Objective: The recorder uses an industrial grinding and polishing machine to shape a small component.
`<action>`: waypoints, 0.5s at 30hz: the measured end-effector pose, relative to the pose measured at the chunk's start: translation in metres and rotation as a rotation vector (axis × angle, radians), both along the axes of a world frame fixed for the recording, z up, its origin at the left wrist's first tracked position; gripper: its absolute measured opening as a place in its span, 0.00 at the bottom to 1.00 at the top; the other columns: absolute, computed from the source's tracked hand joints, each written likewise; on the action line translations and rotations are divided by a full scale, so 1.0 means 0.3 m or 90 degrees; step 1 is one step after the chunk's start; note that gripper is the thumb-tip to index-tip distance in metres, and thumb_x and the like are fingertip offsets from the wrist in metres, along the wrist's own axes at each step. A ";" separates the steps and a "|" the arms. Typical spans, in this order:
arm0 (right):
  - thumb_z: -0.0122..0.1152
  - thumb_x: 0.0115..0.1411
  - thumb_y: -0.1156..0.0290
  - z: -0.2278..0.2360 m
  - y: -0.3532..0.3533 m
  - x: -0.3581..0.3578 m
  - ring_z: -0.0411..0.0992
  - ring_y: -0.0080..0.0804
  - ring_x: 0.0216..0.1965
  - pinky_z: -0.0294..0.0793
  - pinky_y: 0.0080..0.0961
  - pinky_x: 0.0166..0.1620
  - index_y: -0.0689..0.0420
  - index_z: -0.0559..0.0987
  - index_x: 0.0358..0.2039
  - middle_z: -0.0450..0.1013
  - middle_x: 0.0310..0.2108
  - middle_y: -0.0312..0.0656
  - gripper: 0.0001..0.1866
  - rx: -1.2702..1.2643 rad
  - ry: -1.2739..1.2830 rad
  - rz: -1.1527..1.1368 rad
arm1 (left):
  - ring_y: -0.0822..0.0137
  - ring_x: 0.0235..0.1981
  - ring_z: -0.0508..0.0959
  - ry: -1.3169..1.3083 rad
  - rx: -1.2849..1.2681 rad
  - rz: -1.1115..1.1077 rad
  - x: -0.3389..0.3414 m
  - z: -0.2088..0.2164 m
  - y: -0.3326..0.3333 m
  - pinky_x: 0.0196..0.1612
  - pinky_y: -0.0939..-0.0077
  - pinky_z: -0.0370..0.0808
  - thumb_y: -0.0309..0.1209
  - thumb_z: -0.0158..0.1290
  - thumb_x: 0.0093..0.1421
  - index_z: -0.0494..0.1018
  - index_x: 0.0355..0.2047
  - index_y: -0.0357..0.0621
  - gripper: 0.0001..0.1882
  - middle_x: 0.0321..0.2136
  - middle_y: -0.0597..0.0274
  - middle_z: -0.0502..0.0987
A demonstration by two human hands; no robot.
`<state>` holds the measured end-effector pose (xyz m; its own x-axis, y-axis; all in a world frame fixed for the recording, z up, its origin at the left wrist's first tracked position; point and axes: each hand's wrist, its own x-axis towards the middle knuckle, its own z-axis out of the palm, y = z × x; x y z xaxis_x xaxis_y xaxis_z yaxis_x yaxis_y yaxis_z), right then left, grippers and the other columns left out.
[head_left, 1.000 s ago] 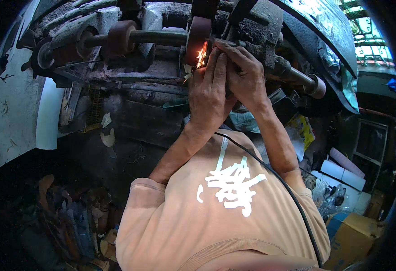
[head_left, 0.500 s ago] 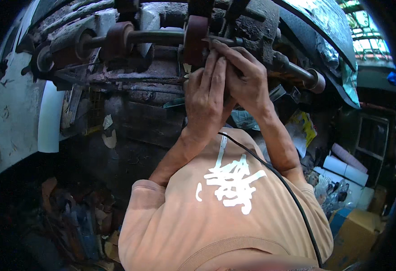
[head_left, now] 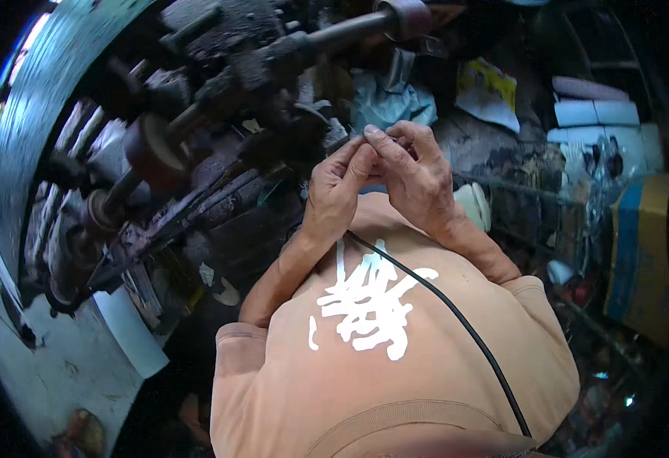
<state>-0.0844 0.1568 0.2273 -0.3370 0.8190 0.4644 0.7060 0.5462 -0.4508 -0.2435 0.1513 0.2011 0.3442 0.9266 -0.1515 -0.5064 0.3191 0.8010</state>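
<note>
My left hand [head_left: 333, 191] and my right hand [head_left: 418, 177] are raised together in front of my chest, with their fingertips meeting. Thumb and fingers are pinched on both sides. Whatever lies between them is too small or too covered to make out. Left of the hands stands a dirty machine with a long metal shaft [head_left: 342, 32] and reddish-brown wheels, one wheel [head_left: 153, 153] on the near left and another wheel [head_left: 409, 17] at the shaft's far right end. Both hands are apart from the machine.
A crumpled bluish plastic bag [head_left: 395, 103] lies just beyond my hands. At the right are white packages [head_left: 598, 113] and a cardboard box [head_left: 639, 252] with a blue stripe. A black cable [head_left: 456, 313] crosses my shirt. A pale board [head_left: 130, 334] leans at the lower left.
My hands have come away from the reddish wheel, where a thin pointed piece showed at the fingertips. They are now closer to my chest. The view has swung right, so the machine appears farther left.
</note>
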 end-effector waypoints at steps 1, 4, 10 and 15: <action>0.64 0.53 0.79 -0.008 -0.011 0.027 0.74 0.38 0.37 0.79 0.30 0.36 0.54 0.77 0.53 0.71 0.44 0.46 0.24 0.032 -0.033 -0.011 | 0.67 0.45 0.80 0.002 -0.007 -0.020 0.025 -0.018 0.009 0.51 0.74 0.78 0.42 0.47 0.70 0.71 0.56 0.34 0.24 0.44 0.55 0.79; 0.63 0.52 0.81 0.016 -0.042 0.092 0.74 0.41 0.40 0.79 0.29 0.38 0.59 0.77 0.54 0.70 0.46 0.48 0.26 0.000 -0.059 -0.038 | 0.67 0.43 0.80 -0.052 -0.094 -0.070 0.099 -0.042 0.025 0.51 0.71 0.78 0.43 0.45 0.71 0.72 0.56 0.37 0.24 0.46 0.54 0.78; 0.63 0.54 0.80 0.072 -0.101 0.196 0.75 0.44 0.43 0.81 0.32 0.40 0.63 0.72 0.57 0.68 0.48 0.49 0.28 -0.170 -0.057 -0.101 | 0.66 0.46 0.79 -0.159 -0.162 -0.200 0.216 -0.076 0.060 0.51 0.69 0.77 0.40 0.44 0.72 0.71 0.56 0.36 0.22 0.49 0.54 0.77; 0.63 0.56 0.78 0.060 -0.098 0.272 0.77 0.43 0.40 0.82 0.32 0.39 0.64 0.72 0.57 0.67 0.47 0.49 0.26 -0.231 -0.051 -0.120 | 0.66 0.45 0.80 -0.158 -0.176 -0.212 0.301 -0.108 0.076 0.49 0.69 0.78 0.40 0.44 0.71 0.71 0.55 0.36 0.21 0.47 0.54 0.78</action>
